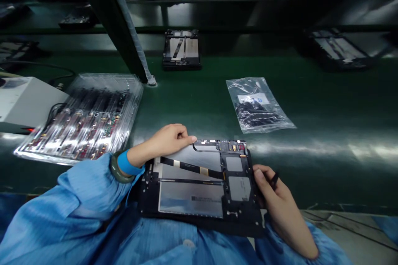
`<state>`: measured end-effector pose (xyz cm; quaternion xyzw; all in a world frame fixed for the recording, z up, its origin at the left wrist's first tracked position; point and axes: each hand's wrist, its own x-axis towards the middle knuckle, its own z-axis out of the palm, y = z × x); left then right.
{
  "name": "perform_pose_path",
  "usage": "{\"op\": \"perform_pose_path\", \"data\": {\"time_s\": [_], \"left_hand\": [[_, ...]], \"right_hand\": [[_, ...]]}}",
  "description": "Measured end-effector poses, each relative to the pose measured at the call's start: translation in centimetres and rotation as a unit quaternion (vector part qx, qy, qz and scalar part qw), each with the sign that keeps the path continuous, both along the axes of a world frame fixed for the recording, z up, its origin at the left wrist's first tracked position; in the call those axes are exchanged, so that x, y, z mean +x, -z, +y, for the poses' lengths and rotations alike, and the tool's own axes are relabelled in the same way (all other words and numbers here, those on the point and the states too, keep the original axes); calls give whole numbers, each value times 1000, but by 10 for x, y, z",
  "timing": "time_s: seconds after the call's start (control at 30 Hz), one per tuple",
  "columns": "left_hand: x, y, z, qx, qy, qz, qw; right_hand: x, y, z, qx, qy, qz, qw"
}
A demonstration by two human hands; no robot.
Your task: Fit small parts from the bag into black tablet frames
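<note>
Head view: the right hand [275, 194] is pinching the right edge of an open black rectangular device [192, 194] lying between both hands; the left hand [171, 137] is curling at its far edge, pinch unclear. Holding by the rim is best protecting the flat black ribbon cable [186, 166].

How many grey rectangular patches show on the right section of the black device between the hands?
2: the upper patch and, directly below it, the lower patch, both on the black device. Neither is covered by the hands.
</note>
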<state>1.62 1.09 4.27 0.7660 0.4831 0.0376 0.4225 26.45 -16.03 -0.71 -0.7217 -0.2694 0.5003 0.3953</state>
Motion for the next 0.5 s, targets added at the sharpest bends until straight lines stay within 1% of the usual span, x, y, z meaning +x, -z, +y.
{"op": "perform_pose_path", "data": {"time_s": [0.1,0.2,0.27,0.5], "left_hand": [[0,2,0,1,-9,2,1000],[-2,2,1,-21,2,-6,1000],[-3,1,1,-23,9,-11,1000],[-2,1,1,-20,-8,-15,1000]], "right_hand": [[1,0,0,2,-5,-8,1000],[1,-1,0,0,-11,-10,1000],[1,-2,1,-3,-10,-10,1000],[0,-2,2,-14,2,6,1000]]}}
